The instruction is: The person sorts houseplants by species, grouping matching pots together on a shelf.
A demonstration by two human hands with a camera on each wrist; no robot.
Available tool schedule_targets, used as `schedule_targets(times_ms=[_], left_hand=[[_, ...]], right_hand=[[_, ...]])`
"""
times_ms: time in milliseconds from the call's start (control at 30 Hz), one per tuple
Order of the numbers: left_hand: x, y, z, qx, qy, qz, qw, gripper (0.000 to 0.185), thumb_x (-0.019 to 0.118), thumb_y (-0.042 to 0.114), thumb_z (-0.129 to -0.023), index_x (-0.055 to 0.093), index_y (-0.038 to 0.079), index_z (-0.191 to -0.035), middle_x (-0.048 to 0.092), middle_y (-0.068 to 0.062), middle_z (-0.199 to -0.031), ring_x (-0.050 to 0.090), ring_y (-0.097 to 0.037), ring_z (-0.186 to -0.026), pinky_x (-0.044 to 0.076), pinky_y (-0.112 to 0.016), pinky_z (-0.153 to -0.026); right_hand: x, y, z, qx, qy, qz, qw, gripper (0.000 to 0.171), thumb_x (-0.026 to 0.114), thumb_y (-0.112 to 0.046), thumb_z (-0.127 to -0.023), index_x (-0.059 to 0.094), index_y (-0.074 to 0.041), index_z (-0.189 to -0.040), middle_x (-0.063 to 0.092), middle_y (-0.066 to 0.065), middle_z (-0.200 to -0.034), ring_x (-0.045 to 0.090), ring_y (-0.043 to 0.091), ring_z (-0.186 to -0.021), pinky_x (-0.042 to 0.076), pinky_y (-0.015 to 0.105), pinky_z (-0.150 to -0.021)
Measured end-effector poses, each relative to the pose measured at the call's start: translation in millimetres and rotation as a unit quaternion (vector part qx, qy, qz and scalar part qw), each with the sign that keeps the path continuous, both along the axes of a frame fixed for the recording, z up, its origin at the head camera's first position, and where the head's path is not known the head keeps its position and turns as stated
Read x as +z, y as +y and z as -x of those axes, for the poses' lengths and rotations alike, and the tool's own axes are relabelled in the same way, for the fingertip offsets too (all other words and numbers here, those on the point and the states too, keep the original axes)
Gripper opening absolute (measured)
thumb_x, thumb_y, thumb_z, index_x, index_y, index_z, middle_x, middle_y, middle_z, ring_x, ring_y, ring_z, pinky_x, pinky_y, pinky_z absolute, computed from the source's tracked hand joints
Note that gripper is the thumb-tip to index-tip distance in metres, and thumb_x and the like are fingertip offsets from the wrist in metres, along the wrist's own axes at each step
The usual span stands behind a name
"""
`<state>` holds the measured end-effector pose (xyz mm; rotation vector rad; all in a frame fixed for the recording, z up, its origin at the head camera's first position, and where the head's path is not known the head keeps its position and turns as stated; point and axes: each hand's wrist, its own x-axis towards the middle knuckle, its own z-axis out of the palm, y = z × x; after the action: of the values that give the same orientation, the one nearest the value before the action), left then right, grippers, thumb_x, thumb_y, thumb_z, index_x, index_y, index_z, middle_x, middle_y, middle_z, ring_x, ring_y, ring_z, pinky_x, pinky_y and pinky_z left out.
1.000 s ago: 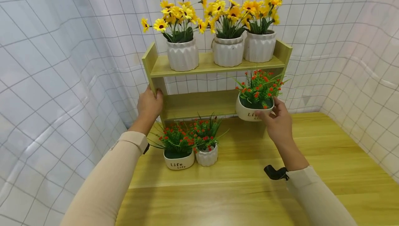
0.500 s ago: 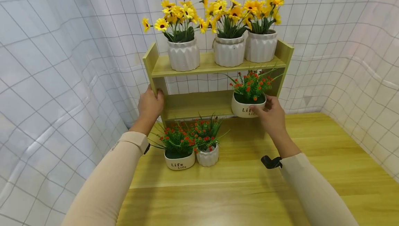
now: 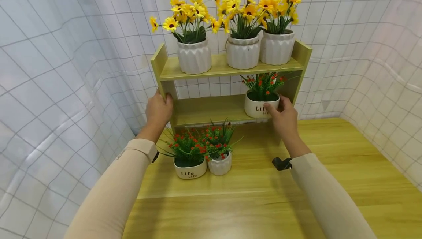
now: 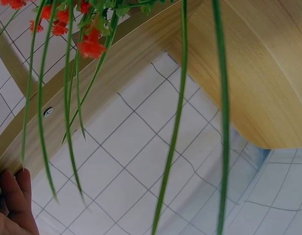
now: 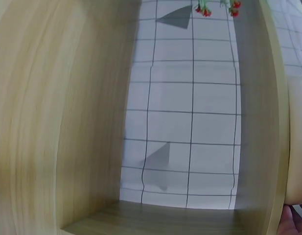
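Note:
A small two-tier wooden shelf (image 3: 230, 71) stands on a wooden table (image 3: 346, 165). My right hand (image 3: 282, 116) grips a white "Life" pot with red flowers (image 3: 262, 104), which sits at the right end of the lower shelf board. My left hand (image 3: 159, 109) grips the shelf's left side panel, fingers curled round its front edge. In the left wrist view only fingertips (image 4: 13, 196) show against the wood, with green stems hanging in front. The right wrist view shows the shelf's inner wood (image 5: 58, 122) and grid cloth behind.
Three white ribbed pots with yellow flowers (image 3: 193, 56) line the top board. Two small pots of red flowers (image 3: 190, 168) stand on the table in front of the shelf's left half. A white gridded cloth (image 3: 66, 67) surrounds the table.
My right hand has carried the red-flower pot up and back from in front of the shelf onto the lower board's right end. The left hand has stayed on the side panel.

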<state>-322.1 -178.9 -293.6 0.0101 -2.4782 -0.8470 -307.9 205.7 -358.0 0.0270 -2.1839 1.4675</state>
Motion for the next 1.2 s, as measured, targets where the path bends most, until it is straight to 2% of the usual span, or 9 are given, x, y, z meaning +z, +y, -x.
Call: schedule_targets(times_ms=[333, 567, 800, 967, 1067, 1200], left_hand=[[-1.4, 0.1, 0.3, -0.001, 0.008, 0.001, 1.0, 0.041, 0.04, 0.029, -0.104, 0.056, 0.0, -0.127, 0.068, -0.03, -0.103, 0.067, -0.047, -0.087, 0.051, -0.057, -0.065], [-0.8, -0.4, 0.7, -0.002, 0.012, 0.003, 0.9999, 0.04, 0.04, 0.028, -0.104, 0.056, 0.0, -0.126, 0.067, -0.031, -0.104, 0.067, -0.048, -0.09, 0.051, -0.058, -0.068], [-1.3, -0.1, 1.5, -0.001, 0.011, 0.005, 0.9999, 0.039, 0.042, 0.028, -0.104, 0.056, 0.0, -0.127, 0.067, -0.03, -0.103, 0.067, -0.048, -0.089, 0.052, -0.058, -0.068], [-1.1, -0.9, 2.2, 0.001, 0.009, 0.008, 0.9999, 0.039, 0.042, 0.027, -0.104, 0.055, 0.0, -0.129, 0.067, -0.031, -0.104, 0.066, -0.049, -0.09, 0.051, -0.059, -0.07], [-0.8, -0.9, 2.2, 0.001, 0.009, 0.01, 0.9999, 0.04, 0.041, 0.028, -0.104, 0.055, 0.0, -0.129, 0.067, -0.032, -0.104, 0.066, -0.049, -0.09, 0.051, -0.059, -0.069], [-0.6, -0.3, 1.9, 0.001, 0.011, 0.007, 0.9999, 0.039, 0.042, 0.028, -0.104, 0.056, 0.0, -0.127, 0.067, -0.031, -0.103, 0.066, -0.049, -0.089, 0.051, -0.058, -0.069]], right_hand=[[4.1, 3.5, 11.7, -0.005, -0.011, -0.055, 0.998, 0.076, 0.064, -0.05, -0.093, 0.042, 0.0, -0.145, 0.054, 0.022, -0.138, 0.054, 0.035, -0.121, 0.044, 0.05, -0.099], [9.0, 3.9, 20.8, -0.007, -0.028, -0.069, 0.997, 0.076, 0.061, -0.053, -0.094, 0.042, -0.001, -0.145, 0.054, 0.023, -0.136, 0.052, 0.037, -0.121, 0.041, 0.052, -0.099], [7.7, 4.6, 24.2, 0.009, -0.051, -0.053, 0.997, 0.08, 0.058, -0.054, -0.095, 0.034, -0.003, -0.151, 0.047, 0.023, -0.143, 0.045, 0.039, -0.131, 0.036, 0.053, -0.106], [8.7, 5.0, 22.0, 0.018, -0.051, -0.035, 0.998, 0.079, 0.061, -0.052, -0.095, 0.035, -0.004, -0.152, 0.045, 0.021, -0.148, 0.041, 0.036, -0.136, 0.034, 0.051, -0.108], [9.8, 5.3, 18.5, 0.022, -0.047, -0.018, 0.998, 0.078, 0.063, -0.048, -0.094, 0.036, -0.002, -0.151, 0.043, 0.02, -0.15, 0.04, 0.034, -0.137, 0.033, 0.049, -0.11], [12.7, 3.8, 7.7, 0.004, -0.043, -0.001, 0.999, 0.077, 0.064, -0.046, -0.095, 0.035, -0.003, -0.152, 0.04, 0.016, -0.153, 0.037, 0.032, -0.14, 0.031, 0.046, -0.112]])
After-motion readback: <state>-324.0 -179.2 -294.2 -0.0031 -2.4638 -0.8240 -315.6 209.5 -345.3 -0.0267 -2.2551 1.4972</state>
